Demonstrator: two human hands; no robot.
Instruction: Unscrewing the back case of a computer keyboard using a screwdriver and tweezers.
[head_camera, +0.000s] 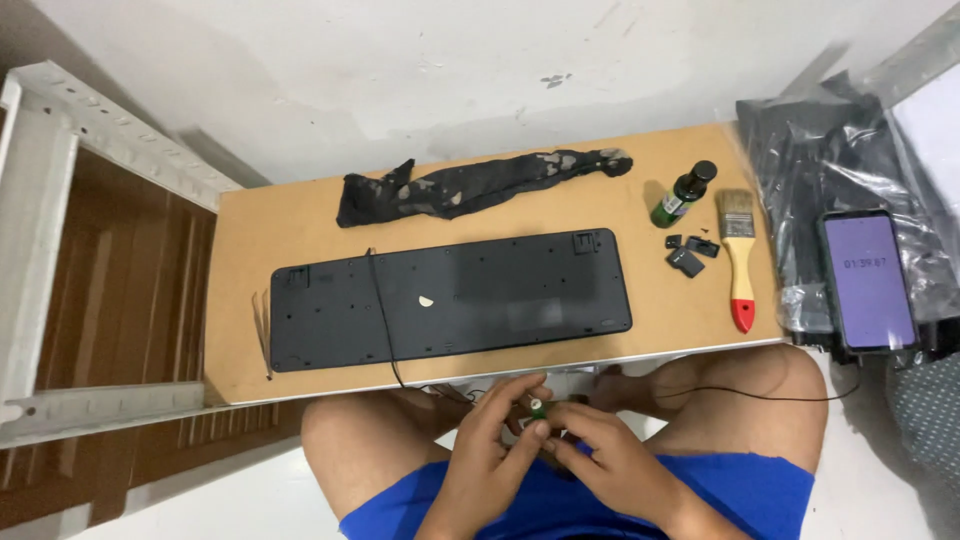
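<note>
Pinching a small, light, stiff green-tipped part (538, 407) between fingertips of left hand (487, 450) and right hand (610, 462), over the lap, below the upturned black plastic keyboard (450, 298), best gripped by its sides

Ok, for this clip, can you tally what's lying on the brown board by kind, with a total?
Keyboard, face down: 1
Black rag: 1
Green bottle with black cap: 1
Paintbrush, red-tipped handle: 1
Loose black keycaps: about 4, too small to be sure
Tweezers: 1
Total: about 9
</note>
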